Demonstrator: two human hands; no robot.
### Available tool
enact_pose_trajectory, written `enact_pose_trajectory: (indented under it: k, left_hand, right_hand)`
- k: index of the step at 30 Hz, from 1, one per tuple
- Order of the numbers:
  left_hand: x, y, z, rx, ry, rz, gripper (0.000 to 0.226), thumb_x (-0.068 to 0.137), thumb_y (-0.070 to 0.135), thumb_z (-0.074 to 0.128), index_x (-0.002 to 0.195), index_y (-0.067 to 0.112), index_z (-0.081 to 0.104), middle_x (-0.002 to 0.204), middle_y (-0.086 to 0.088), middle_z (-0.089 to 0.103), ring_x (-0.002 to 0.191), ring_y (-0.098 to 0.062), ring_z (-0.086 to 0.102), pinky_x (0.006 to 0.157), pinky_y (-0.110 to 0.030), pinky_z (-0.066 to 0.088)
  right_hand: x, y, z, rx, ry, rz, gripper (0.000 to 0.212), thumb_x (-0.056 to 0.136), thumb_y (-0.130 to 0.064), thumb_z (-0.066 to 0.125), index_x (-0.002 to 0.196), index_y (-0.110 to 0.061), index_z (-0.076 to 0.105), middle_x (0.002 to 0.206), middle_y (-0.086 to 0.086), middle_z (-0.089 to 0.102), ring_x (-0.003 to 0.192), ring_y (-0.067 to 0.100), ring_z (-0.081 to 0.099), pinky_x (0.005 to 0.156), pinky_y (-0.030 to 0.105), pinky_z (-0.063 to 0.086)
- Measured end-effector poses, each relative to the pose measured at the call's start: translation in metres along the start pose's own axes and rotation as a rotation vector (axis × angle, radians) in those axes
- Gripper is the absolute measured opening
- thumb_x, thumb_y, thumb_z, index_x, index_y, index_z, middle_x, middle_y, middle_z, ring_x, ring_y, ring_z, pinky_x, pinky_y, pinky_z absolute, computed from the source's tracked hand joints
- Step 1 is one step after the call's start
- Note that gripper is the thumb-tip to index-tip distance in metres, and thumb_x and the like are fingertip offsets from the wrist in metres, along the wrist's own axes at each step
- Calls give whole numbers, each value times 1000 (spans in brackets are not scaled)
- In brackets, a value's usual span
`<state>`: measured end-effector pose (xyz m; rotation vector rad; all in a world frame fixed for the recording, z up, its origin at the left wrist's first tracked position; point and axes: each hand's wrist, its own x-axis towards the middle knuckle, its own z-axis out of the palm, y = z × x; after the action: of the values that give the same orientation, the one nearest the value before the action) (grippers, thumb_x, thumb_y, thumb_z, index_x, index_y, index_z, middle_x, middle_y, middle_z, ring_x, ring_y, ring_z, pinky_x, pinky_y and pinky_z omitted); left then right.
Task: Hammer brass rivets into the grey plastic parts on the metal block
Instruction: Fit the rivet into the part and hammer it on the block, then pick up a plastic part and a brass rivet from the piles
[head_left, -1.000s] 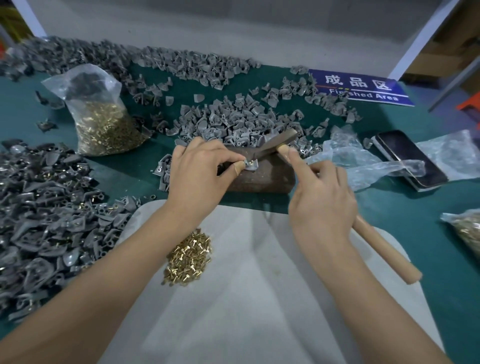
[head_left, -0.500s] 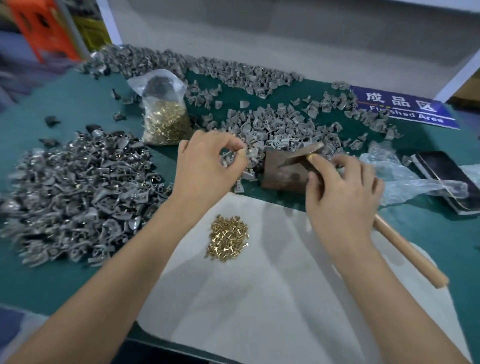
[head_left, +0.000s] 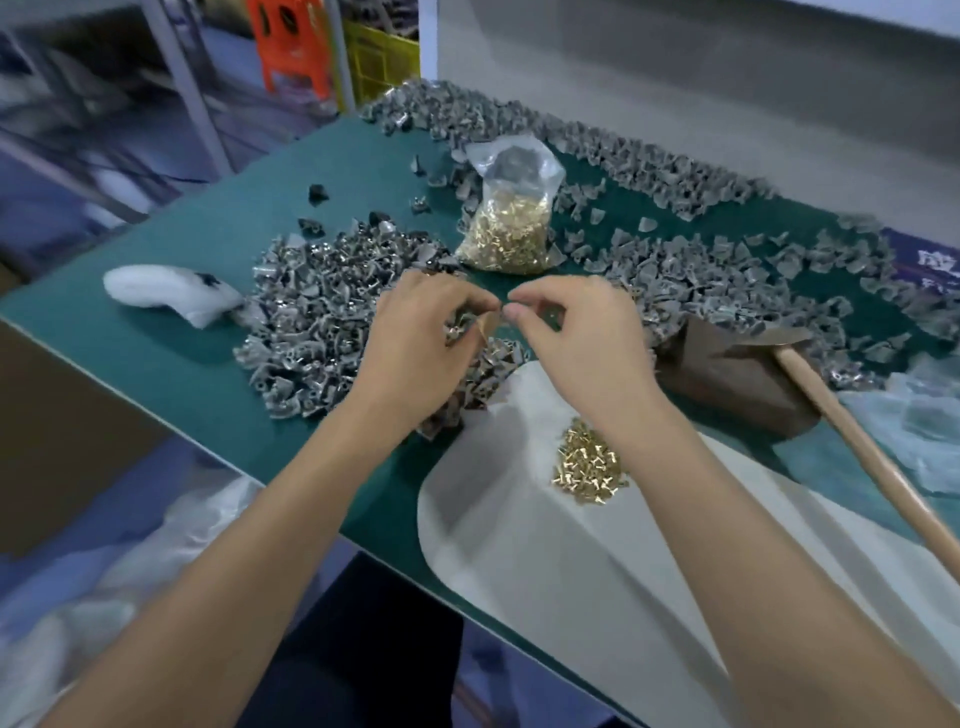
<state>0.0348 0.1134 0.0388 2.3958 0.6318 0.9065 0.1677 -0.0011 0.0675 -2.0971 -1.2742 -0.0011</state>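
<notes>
the right hand (head_left: 582, 348) has let go of the hammer (head_left: 857, 441) and both hands have come left, meeting over the pile of grey plastic parts (head_left: 322, 322). the left hand (head_left: 415, 343) pinches a grey part (head_left: 460, 330) in its grip; the right grip is curled, thumb and forefinger nearly closed, whether on anything i cannot tell. the metal block (head_left: 727, 374) sits to the right on the green worktop (head_left: 182, 364), the hammer lying across it. loose brass rivets (head_left: 589, 465) lie on the white sheet (head_left: 545, 561); a bag of rivets (head_left: 506, 228) stands behind.
</notes>
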Motion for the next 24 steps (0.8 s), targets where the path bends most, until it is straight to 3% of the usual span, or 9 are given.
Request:
enact_pose_trajectory:
  k: [4, 15, 18, 20, 22, 24]
  left_hand:
    - [-4, -27, -23, 92, 10, -63, 18, 92, 31, 73, 109, 27, 76, 106, 12, 73, 106, -19, 52, 93, -47, 42]
    - [-7, -62, -56, 116, -128, -135, 14, 94, 46, 67, 104, 38, 73, 102, 19, 68, 106, -13, 53, 104, -47, 39]
    - [-7, -45, -57, 67, -109, -74, 13, 98, 40, 64, 104, 33, 73, 99, 24, 65, 102, -9, 57, 99, -47, 46]
    - [-10, -24, -52, -50, -146, -12, 12, 99, 33, 64, 104, 28, 74, 97, 22, 67, 91, -1, 60, 88, -35, 52]
    - [-16, -3, -43, -140, -303, 38, 11, 99, 29, 65, 105, 27, 74, 95, 17, 68, 87, 0, 61, 80, -29, 52]
    - [-25, 12, -31, -166, -512, 64, 12, 96, 30, 69, 106, 28, 74, 95, 14, 69, 85, -4, 62, 79, -34, 53]
  right_hand:
    - [11, -19, 29, 10, -70, -8, 13, 96, -36, 66, 94, -35, 78, 85, -18, 71, 91, 19, 61, 89, 48, 51]
    - [22, -43, 59, -37, -168, -12, 12, 94, -37, 66, 93, -34, 77, 85, -17, 72, 89, 12, 65, 92, 45, 51]
    - [15, -26, 42, 18, -93, 20, 11, 95, -35, 66, 94, -35, 77, 86, -24, 70, 83, -2, 63, 86, 28, 53]
    - [5, -8, 25, 32, -17, 30, 11, 94, -30, 66, 89, -33, 75, 80, -28, 68, 78, -5, 61, 72, 11, 44]
    - [-11, 10, 5, 32, 43, 53, 11, 94, -28, 65, 88, -32, 74, 80, -33, 66, 78, -7, 60, 68, 4, 37]
    - [-29, 25, -12, 32, 80, 62, 10, 94, -30, 65, 91, -32, 74, 84, -32, 68, 82, -7, 62, 73, 5, 40]
